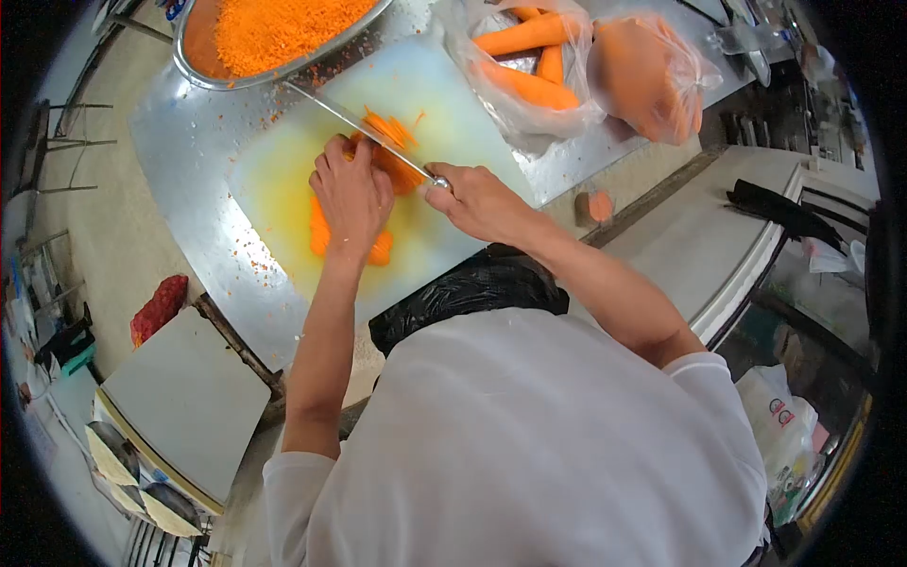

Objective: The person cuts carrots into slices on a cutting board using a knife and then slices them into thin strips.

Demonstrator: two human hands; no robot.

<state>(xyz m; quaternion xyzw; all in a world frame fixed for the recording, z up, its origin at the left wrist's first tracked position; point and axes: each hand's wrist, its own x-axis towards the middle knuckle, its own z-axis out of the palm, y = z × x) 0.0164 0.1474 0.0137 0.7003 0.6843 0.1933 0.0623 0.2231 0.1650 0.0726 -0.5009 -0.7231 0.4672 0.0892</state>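
Observation:
My right hand point(482, 203) is closed round the handle of a long knife point(345, 115), whose blade reaches up and left across the cutting board point(453, 99). With bent fingers, my left hand point(350, 194) presses down on carrot slices point(402, 172) beside the blade. Thin carrot strips point(387, 129) lie on the blade's far side. Larger carrot pieces point(321, 231) rest on the board next to my left wrist. My left palm and the knife hide part of the carrot being held.
A metal bowl point(198, 71) of shredded carrot point(283, 33) stands at the table's far left. Whole carrots point(529, 36) lie in an open plastic bag at the back right, beside a tied bag of carrots point(647, 76). Carrot crumbs dot the metal table point(184, 156).

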